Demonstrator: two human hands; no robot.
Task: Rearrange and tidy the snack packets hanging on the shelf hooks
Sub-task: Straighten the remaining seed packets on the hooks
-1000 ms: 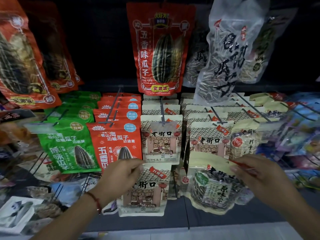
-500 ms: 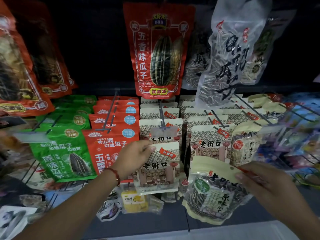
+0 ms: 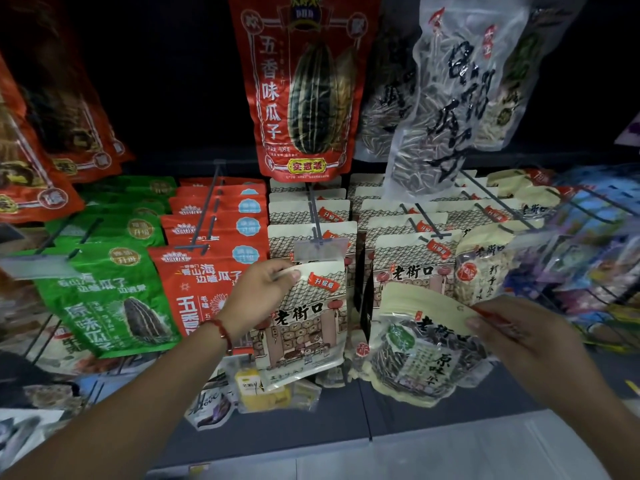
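My left hand (image 3: 258,296) pinches the top left corner of a cream packet with a tiled-roof drawing (image 3: 306,323), held just below the clear tag at the tip of the middle hook (image 3: 320,247). My right hand (image 3: 519,337) grips the upper right edge of a cream packet with a seed window and a green round label (image 3: 417,355), tilted in front of the neighbouring row. Behind both hang rows of the same cream roof packets (image 3: 408,251).
Red packets (image 3: 207,258) and green packets (image 3: 104,292) hang on hooks to the left. A large red bag (image 3: 304,91) and clear seed bags (image 3: 450,98) hang above. Blue packets (image 3: 595,244) crowd the right. Small loose packets (image 3: 256,386) lie on the dark shelf below.
My left hand has lifted the roof packet up toward the middle hook's tag. The view has shifted slightly. My right hand keeps the windowed packet at about the same place.
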